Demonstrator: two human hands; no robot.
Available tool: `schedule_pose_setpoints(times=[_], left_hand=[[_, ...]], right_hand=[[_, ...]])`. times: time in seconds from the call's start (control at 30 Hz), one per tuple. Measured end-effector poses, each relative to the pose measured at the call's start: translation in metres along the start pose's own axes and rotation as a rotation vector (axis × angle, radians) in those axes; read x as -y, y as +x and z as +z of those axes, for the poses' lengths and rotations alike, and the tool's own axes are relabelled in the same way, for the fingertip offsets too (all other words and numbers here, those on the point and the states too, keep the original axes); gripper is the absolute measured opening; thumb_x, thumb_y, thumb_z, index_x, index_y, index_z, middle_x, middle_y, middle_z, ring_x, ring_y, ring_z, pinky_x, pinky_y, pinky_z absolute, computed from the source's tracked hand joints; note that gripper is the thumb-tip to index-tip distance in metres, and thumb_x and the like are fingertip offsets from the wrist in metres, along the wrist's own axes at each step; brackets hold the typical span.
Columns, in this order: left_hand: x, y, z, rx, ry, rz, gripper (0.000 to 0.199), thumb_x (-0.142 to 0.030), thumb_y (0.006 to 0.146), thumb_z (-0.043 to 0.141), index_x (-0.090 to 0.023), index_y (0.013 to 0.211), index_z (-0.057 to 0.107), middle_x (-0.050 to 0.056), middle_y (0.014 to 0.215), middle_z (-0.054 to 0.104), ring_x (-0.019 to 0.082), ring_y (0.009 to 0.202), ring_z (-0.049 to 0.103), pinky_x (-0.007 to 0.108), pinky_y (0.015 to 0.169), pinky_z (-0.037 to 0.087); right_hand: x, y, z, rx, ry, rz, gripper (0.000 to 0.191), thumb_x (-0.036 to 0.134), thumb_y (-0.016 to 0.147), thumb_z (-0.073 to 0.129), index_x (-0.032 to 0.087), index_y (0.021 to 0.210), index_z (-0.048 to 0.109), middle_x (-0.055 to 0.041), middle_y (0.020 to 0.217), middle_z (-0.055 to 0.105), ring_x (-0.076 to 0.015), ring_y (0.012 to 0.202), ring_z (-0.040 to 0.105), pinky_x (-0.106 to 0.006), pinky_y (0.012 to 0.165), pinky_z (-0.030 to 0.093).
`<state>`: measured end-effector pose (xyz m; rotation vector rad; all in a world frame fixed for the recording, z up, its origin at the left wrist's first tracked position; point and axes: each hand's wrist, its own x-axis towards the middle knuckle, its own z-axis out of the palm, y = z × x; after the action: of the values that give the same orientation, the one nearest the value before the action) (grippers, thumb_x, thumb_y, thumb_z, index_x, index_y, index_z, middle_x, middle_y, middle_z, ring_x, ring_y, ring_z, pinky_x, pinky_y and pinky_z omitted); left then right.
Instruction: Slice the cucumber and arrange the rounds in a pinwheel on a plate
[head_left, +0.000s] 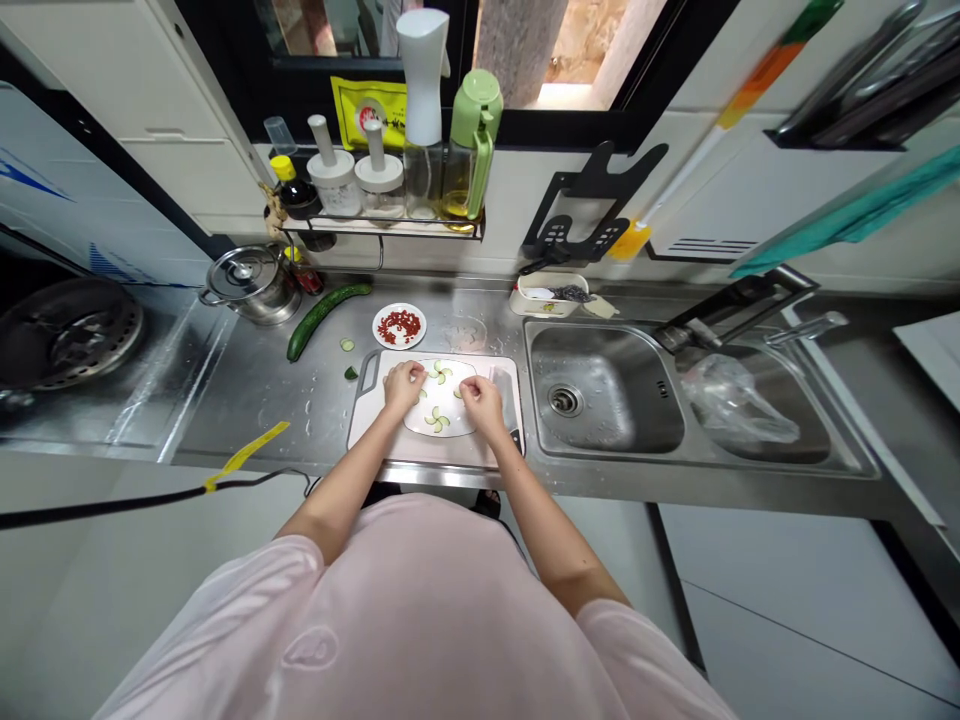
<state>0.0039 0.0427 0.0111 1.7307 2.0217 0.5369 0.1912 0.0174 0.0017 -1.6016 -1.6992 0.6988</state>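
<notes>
From the head view, I see my left hand [405,386] and right hand [481,402] both low over a white oval plate [421,425], which sits on a white cutting board [435,452] on the steel counter [247,400]. Both hands are narrow, fingers bunched and pointing down at the plate's upper edge, a little apart from each other. I cannot tell whether either one pinches anything, since the fingers hide what is beneath them. Thin cucumber slices [437,420] lie on the plate in small fanned clusters, curved like pinwheel blades, pale in the middle with green rims. Two loose slices [346,344] sit on the counter just left of the board. Beyond them lie a whole cucumber [326,318], dark green and glossy, and a small round dish [399,325] of red shreds. A steel pot [251,285] stands further left. A sink [600,390] lies to the right, with a plastic bag [739,400] in its far basin.
</notes>
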Motion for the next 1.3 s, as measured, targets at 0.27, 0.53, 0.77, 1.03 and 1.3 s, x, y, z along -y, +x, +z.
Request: schedule_pose_setpoints(times=[0.27,0.53,0.77,1.03,1.3], left_hand=[[0.02,0.014,-0.013,-0.095,-0.048,-0.017,0.019,-0.034,0.082,0.05,-0.024,0.093,0.063,0.002,0.094,0.065,0.015,0.089,0.056,0.027,0.081,0.04],[0.035,0.054,-0.026,-0.182,0.036,-0.2,0.021,-0.035,0.084,0.048,-0.027,0.099,0.061,0.003,0.098,0.065,0.02,0.097,0.055,0.032,0.083,0.038],[0.049,0.089,-0.033,-0.174,0.135,-0.239,0.027,-0.029,0.085,0.046,-0.028,0.107,0.062,0.008,0.105,0.062,0.024,0.099,0.054,0.038,0.086,0.035],[0.051,0.116,-0.041,-0.043,0.304,0.008,0.032,-0.022,0.085,0.044,-0.032,0.104,0.067,0.009,0.108,0.057,0.026,0.106,0.048,0.04,0.089,0.032],[0.056,0.13,-0.041,0.07,0.408,0.077,0.029,-0.024,0.084,0.045,-0.029,0.103,0.067,0.011,0.109,0.055,0.027,0.106,0.046,0.041,0.089,0.031]], right_hand=[[0.004,-0.052,-0.015,0.037,0.086,0.094,0.022,0.037,0.083,0.045,0.021,0.082,0.06,-0.004,0.079,0.063,-0.0172,0.073,0.056,-0.029,0.07,0.044],[0.006,-0.063,-0.021,0.012,0.097,0.078,0.019,0.033,0.083,0.046,0.021,0.08,0.06,-0.0031,0.076,0.061,-0.0164,0.069,0.055,-0.028,0.068,0.044],[0.009,-0.059,-0.025,-0.021,0.132,0.039,0.019,0.033,0.083,0.048,0.019,0.081,0.062,-0.0033,0.076,0.061,-0.0156,0.068,0.054,-0.028,0.066,0.043],[0.002,-0.061,-0.025,-0.031,0.108,0.043,0.02,0.034,0.084,0.049,0.019,0.082,0.063,-0.0035,0.077,0.062,-0.0159,0.068,0.054,-0.028,0.065,0.042],[-0.002,-0.061,-0.026,-0.027,0.107,0.057,0.02,0.034,0.084,0.049,0.019,0.083,0.063,-0.0026,0.075,0.061,-0.0155,0.067,0.053,-0.028,0.065,0.043]])
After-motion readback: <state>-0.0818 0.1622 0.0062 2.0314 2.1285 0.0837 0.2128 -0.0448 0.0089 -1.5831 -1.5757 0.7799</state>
